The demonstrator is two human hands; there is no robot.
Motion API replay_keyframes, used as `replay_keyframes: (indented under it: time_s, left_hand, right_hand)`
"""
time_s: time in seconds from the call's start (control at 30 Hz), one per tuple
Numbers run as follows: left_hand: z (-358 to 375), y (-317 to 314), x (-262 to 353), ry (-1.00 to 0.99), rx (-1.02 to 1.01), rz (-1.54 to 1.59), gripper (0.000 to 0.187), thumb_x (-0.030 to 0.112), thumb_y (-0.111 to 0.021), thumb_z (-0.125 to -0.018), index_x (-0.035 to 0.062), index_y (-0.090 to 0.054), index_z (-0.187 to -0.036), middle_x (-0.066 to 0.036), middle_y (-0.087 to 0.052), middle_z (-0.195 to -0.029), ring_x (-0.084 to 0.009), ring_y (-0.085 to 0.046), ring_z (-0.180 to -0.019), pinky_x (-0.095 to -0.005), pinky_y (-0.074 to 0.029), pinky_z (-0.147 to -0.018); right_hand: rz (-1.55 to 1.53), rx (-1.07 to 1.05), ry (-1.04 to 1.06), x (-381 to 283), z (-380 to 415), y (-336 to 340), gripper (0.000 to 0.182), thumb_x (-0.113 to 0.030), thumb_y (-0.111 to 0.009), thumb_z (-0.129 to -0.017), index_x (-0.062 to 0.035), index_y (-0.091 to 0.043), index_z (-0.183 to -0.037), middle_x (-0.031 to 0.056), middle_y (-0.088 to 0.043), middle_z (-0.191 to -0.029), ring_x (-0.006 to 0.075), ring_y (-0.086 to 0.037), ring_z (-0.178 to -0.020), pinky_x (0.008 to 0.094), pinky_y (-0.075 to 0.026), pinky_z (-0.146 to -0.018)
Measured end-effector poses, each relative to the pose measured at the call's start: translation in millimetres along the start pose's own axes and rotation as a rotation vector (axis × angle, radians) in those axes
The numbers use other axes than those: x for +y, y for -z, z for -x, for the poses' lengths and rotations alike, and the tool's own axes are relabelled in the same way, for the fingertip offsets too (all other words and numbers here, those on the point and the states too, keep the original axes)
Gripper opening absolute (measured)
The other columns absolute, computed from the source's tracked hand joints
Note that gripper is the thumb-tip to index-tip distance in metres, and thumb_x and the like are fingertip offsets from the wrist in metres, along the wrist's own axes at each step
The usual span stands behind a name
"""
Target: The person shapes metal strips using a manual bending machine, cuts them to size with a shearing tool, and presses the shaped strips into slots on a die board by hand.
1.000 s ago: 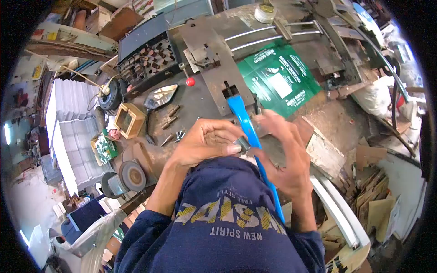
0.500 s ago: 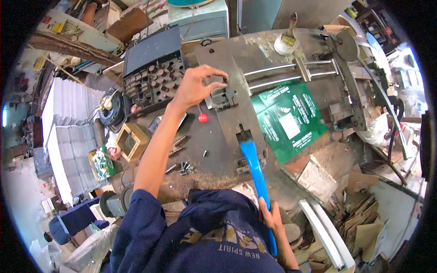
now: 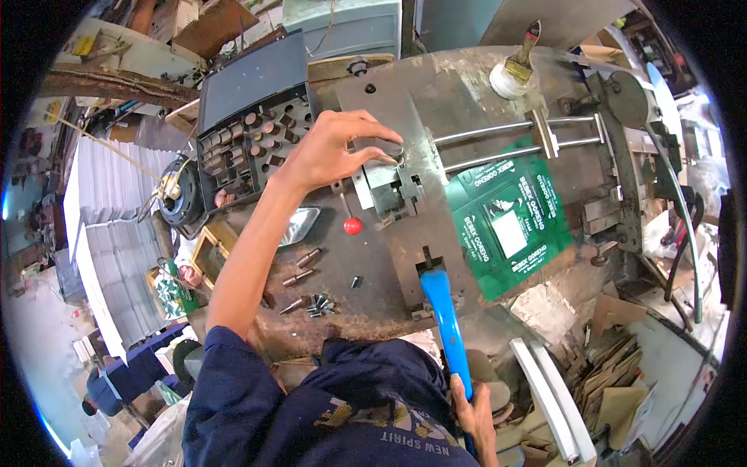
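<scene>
My left hand (image 3: 334, 148) reaches over the flat steel machine plate (image 3: 381, 101). Its thumb and index fingertip close on a small round metal piece (image 3: 400, 154), just above the slotted metal block (image 3: 395, 191). Near the bottom, my right hand (image 3: 476, 416) is wrapped round the long blue handle (image 3: 450, 327), whose far end meets a slot in the plate. Left of the block is a red ball knob (image 3: 352, 226) on a thin rod. To the right, a green printed sheet (image 3: 513, 226) lies partly under two metal rails (image 3: 486, 158).
An open dark case (image 3: 253, 86) of cylindrical metal parts stands at upper left. Small metal pins (image 3: 320, 305) lie near the bench's front edge. A brush (image 3: 523, 58) rests in a white pot (image 3: 510, 82) at the back. Cardboard scraps (image 3: 591, 366) are at lower right.
The camera view has shifted, so the bench parts appear farther right and slightly lower. My left hand stays over the slotted block, and my right hand still grips the blue handle.
</scene>
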State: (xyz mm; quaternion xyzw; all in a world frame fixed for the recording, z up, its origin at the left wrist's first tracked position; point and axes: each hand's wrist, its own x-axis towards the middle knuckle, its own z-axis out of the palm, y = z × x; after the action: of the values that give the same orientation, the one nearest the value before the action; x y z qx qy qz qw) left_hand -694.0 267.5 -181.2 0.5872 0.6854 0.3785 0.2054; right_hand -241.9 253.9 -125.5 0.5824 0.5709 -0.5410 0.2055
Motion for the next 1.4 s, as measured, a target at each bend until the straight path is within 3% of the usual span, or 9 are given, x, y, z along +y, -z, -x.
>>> replay_keyframes:
  time_s: [0.27, 0.53, 0.63, 0.93, 1.03, 1.23, 1.33, 1.4]
  left_hand:
    - [-6.1, -13.6, -21.4, -0.057, -0.125, -0.081, 0.037, 0.002, -0.078, -0.072, 0.0074, -0.073, -0.108, -0.012, -0.070, -0.093, -0.0296, -0.066, -0.086, -0.0359, -0.053, -0.074]
    - [-0.9, -23.7, -37.2, 0.023, -0.038, 0.101, 0.042, 0.001, -0.080, -0.068, 0.0087, -0.073, -0.109, -0.012, -0.072, -0.098, -0.0280, -0.068, -0.090, -0.0361, -0.053, -0.077]
    - [-5.2, -21.7, -39.7, 0.027, -0.044, 0.154, 0.041, 0.002, -0.081, -0.067, 0.0093, -0.075, -0.107, -0.011, -0.073, -0.095, -0.0266, -0.068, -0.088, -0.0360, -0.053, -0.077]
    - [-5.7, -21.3, -40.2, 0.109, -0.074, 0.152, 0.034, 0.005, -0.083, -0.066, 0.0101, -0.078, -0.099, -0.009, -0.072, -0.088, -0.0231, -0.067, -0.080, -0.0333, -0.052, -0.074]
    - [-5.5, -20.8, -40.9, 0.091, -0.062, 0.170, 0.033, 0.005, -0.082, -0.068, 0.0095, -0.077, -0.100, -0.010, -0.072, -0.088, -0.0245, -0.066, -0.079, -0.0338, -0.051, -0.072]
    - [-4.9, -20.1, -41.4, 0.098, -0.062, 0.162, 0.035, 0.004, -0.083, -0.066, 0.0104, -0.077, -0.100, -0.009, -0.072, -0.089, -0.0239, -0.068, -0.081, -0.0339, -0.053, -0.075]
    - [-8.6, -20.3, -42.4, 0.056, -0.066, 0.150, 0.037, 0.004, -0.083, -0.067, 0.0112, -0.077, -0.103, -0.008, -0.073, -0.090, -0.0249, -0.068, -0.083, -0.0347, -0.053, -0.076]
    - [-9.3, -21.5, -43.3, 0.045, -0.073, 0.135, 0.039, 0.004, -0.082, -0.067, 0.0117, -0.077, -0.105, -0.008, -0.073, -0.091, -0.0253, -0.067, -0.084, -0.0350, -0.053, -0.076]
  right_hand:
    - [0.040, 0.016, 0.032, 16.9, -11.3, -3.9, 0.059, -0.052, -0.063, -0.091, 0.0014, -0.053, -0.066, 0.0055, -0.046, -0.057, 0.0136, -0.041, -0.057, 0.0386, -0.035, -0.051]
    - [-0.011, 0.037, 0.182, 56.6, -35.7, -20.7, 0.057, -0.050, -0.062, -0.090, -0.0001, -0.052, -0.066, 0.0046, -0.044, -0.055, 0.0126, -0.041, -0.054, 0.0369, -0.034, -0.049]
    - [-0.069, 0.173, 0.299, 60.4, -40.6, -28.0, 0.054, -0.048, -0.062, -0.090, -0.0008, -0.052, -0.066, 0.0045, -0.043, -0.054, 0.0124, -0.040, -0.054, 0.0370, -0.033, -0.048]
    - [0.011, 0.181, 0.305, 52.3, -32.6, -23.8, 0.050, -0.043, -0.064, -0.090, -0.0009, -0.054, -0.066, 0.0062, -0.046, -0.054, 0.0162, -0.042, -0.051, 0.0384, -0.033, -0.048]
    - [0.021, 0.296, 0.427, 55.5, -39.5, -28.9, 0.049, -0.042, -0.065, -0.090, -0.0006, -0.054, -0.066, 0.0073, -0.047, -0.054, 0.0177, -0.043, -0.051, 0.0388, -0.033, -0.049]
    - [0.005, 0.196, 0.341, 51.9, -35.7, -23.7, 0.050, -0.042, -0.065, -0.090, 0.0001, -0.055, -0.066, 0.0080, -0.047, -0.054, 0.0187, -0.044, -0.050, 0.0392, -0.035, -0.049]
    - [-0.013, 0.199, 0.394, 58.5, -44.2, -28.5, 0.052, -0.044, -0.064, -0.090, 0.0005, -0.055, -0.065, 0.0085, -0.046, -0.053, 0.0188, -0.044, -0.050, 0.0401, -0.035, -0.049]
    - [0.026, 0.373, 0.479, 60.6, -39.8, -32.7, 0.054, -0.046, -0.063, -0.090, 0.0002, -0.054, -0.064, 0.0083, -0.045, -0.053, 0.0181, -0.043, -0.050, 0.0405, -0.034, -0.049]
